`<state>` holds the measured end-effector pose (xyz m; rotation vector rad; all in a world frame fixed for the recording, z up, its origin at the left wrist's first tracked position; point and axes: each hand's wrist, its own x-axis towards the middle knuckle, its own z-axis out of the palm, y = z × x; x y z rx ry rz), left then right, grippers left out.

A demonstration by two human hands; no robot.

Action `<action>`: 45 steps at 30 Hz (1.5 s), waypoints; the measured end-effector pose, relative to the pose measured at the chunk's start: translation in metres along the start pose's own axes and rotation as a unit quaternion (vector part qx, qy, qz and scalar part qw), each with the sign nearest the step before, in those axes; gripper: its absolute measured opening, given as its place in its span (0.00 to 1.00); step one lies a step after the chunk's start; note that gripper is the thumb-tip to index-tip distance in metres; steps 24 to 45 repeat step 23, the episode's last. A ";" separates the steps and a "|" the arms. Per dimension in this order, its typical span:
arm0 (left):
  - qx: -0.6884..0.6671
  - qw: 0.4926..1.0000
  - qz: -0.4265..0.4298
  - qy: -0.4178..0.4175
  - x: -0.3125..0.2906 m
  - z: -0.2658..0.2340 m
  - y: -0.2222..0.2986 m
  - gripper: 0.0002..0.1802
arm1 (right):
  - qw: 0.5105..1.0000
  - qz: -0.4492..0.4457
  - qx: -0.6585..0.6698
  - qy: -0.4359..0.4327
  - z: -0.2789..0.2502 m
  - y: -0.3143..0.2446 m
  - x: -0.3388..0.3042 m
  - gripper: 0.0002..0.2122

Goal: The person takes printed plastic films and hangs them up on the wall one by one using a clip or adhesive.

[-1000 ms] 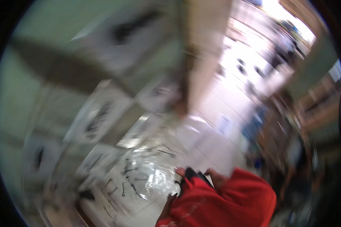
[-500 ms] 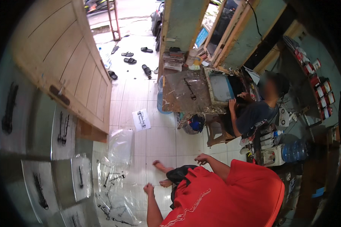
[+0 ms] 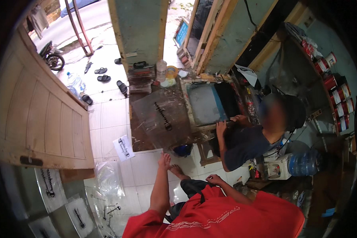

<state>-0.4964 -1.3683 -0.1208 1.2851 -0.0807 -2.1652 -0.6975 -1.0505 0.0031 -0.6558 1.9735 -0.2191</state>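
Note:
My left hand (image 3: 164, 160) reaches forward, its fingers stretched toward the near edge of a clear plastic sheet (image 3: 146, 113) with a dark printed design. The sheet lies on a worn, stained table (image 3: 141, 137) and overhangs its near edge a little. Whether my fingertips touch it I cannot tell. Lower and to the right, my right hand (image 3: 215, 179) hangs by my body, fingers loosely bent, with nothing visible in it. Beyond, a co-worker's hands (image 3: 222, 126) rest at the near edge of a framed printing screen (image 3: 204, 104).
A wooden door (image 3: 47, 119) stands at the left. Printed sheets (image 3: 77, 214) and clear plastic sheets (image 3: 109, 180) lie at lower left. A printed white paper (image 3: 123, 148) is on the floor by the table. A stool (image 3: 208, 154) and a large water bottle (image 3: 303, 162) are at the right.
I have come closer to the table. My left hand has moved forward to the plastic sheet and its fingers have opened out. My right hand stays by my body.

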 end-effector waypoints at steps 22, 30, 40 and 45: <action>-0.149 0.963 -0.049 0.220 0.066 0.031 0.038 0.21 | 0.973 -0.142 0.040 -0.178 -0.093 -0.069 0.030 0.17; -0.153 0.965 -0.035 0.208 0.071 0.033 0.038 0.22 | 0.974 -0.134 0.032 -0.181 -0.094 -0.063 0.035 0.17; -0.153 0.965 -0.035 0.208 0.071 0.033 0.038 0.22 | 0.974 -0.134 0.032 -0.181 -0.094 -0.063 0.035 0.17; -0.153 0.965 -0.035 0.208 0.071 0.033 0.038 0.22 | 0.974 -0.134 0.032 -0.181 -0.094 -0.063 0.035 0.17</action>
